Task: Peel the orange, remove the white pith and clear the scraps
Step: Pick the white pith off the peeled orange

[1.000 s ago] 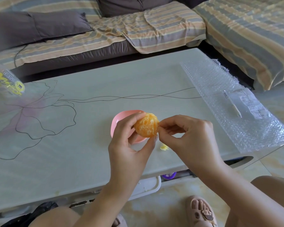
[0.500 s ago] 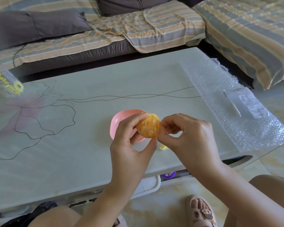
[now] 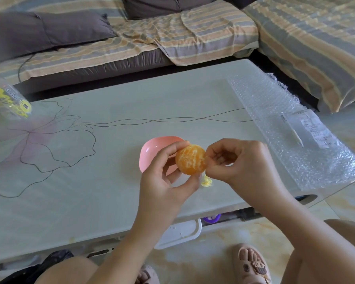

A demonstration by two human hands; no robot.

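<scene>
Left hand (image 3: 168, 181) grips the peeled orange (image 3: 191, 159); right hand (image 3: 237, 162) pinches pith at its side. Hard pulling may tear a segment.

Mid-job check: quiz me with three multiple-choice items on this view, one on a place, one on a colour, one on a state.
1. Where does the bubble wrap lie? A on the table's right end; B on the sofa; C on the floor.
2. What colour is the bowl? A blue; B pink; C white.
3. What state is the orange in? A unpeeled; B halved; C peeled, some pith left.
Answers: 1 A, it covers the table's right end. 2 B, pink shows behind the orange. 3 C, the left hand holds it bare, white-streaked.
</scene>
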